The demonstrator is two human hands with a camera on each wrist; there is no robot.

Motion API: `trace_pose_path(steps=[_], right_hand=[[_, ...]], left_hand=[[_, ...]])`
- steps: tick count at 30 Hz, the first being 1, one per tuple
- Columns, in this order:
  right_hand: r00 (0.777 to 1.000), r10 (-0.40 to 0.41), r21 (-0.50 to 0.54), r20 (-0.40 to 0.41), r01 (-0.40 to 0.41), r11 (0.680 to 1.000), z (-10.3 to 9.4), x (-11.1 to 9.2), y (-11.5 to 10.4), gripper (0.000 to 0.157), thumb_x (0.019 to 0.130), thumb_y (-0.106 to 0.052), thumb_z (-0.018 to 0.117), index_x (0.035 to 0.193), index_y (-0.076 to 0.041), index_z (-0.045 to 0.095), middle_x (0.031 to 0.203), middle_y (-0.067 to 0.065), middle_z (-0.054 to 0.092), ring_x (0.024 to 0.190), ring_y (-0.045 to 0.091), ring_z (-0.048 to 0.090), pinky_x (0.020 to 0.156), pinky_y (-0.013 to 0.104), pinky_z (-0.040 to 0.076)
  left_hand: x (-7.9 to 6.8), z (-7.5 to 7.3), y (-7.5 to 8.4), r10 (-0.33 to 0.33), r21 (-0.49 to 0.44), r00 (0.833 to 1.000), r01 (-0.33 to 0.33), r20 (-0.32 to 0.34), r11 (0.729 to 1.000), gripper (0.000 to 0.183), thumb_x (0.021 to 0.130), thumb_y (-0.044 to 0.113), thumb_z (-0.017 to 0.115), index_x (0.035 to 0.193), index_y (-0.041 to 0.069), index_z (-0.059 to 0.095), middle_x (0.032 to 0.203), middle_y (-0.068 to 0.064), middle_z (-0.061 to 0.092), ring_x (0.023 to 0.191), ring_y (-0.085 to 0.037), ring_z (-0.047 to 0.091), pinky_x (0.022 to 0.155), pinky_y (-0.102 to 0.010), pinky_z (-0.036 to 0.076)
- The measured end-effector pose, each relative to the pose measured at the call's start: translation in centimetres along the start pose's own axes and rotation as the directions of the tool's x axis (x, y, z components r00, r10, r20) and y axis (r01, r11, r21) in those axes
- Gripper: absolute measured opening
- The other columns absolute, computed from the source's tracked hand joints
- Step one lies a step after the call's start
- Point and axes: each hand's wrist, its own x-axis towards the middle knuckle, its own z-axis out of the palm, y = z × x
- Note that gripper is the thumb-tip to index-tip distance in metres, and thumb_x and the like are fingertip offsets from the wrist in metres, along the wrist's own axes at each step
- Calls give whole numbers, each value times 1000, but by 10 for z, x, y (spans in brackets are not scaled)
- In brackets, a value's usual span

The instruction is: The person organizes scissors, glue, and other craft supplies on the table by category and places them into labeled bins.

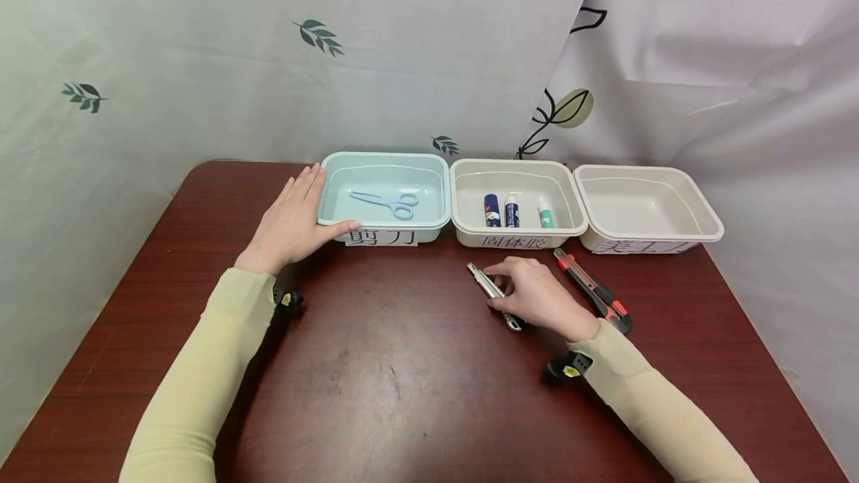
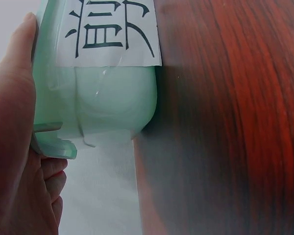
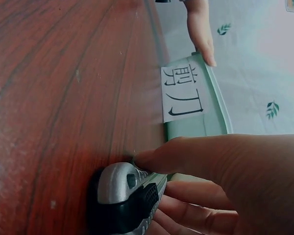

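Pinching silver cutter (image 1: 483, 279), right hand (image 1: 535, 293) angled inward

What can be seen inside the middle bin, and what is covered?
The middle bin holds two dark blue tubes and, to their right, a white-and-green tube. Its front rim seems to cover their near ends and hides the closest strip of floor.

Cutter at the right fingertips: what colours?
Cutter is silver and black; shows best in the right wrist view.

A silver-and-black cutter (image 1: 482, 279) slants forward-left, apart from an upright, labelled pale-blue bin (image 1: 426, 226)
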Motion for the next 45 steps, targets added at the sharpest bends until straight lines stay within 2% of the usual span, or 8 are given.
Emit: trace_pose_path(steps=[10,22,31,39,45], right_hand=[[1000,3,-13,4,-3,1000,-1,1,1,44,66,-15,75,109,-11,70,77,-8,60,62,3,56,55,24,45],[998,-24,9,-51,25,1000,-10,1,6,41,68,-14,76,109,-14,70,74,-8,59,64,7,58,55,24,46],[998,-29,26,-63,30,999,-15,0,6,39,71,-12,74,109,-14,70,79,-8,60,65,6,58,56,24,47],[994,-30,10,-101,31,999,-23,-2,5,40,71,-14,75,111,-15,70,80,-8,60,66,8,60,58,25,47],[991,-31,43,-133,37,998,-31,-4,7,40,72,-13,75,111,-16,69,81,-9,61,69,7,60,61,28,48]], left_hand=[[1,2,-1,2,-4,1000,-2,-5,1000,112,77,78,45,149,1,8,154,-14,9,141,-25,6,113,-40,3],[2,1,-1,6,1,1000,-6,-7,1000,111,78,77,44,149,1,8,154,-14,9,141,-24,5,113,-39,1],[2,1,-1,3,5,1000,-3,-1,1000,111,78,77,44,149,0,8,154,-14,8,141,-23,4,113,-39,1],[2,1,-2,3,7,1000,-3,1,1000,111,77,78,44,149,0,8,154,-15,9,141,-24,4,113,-40,2],[1,1,-2,3,7,1000,-3,0,1000,111,77,77,44,149,0,9,154,-14,8,141,-25,6,113,-39,2]])
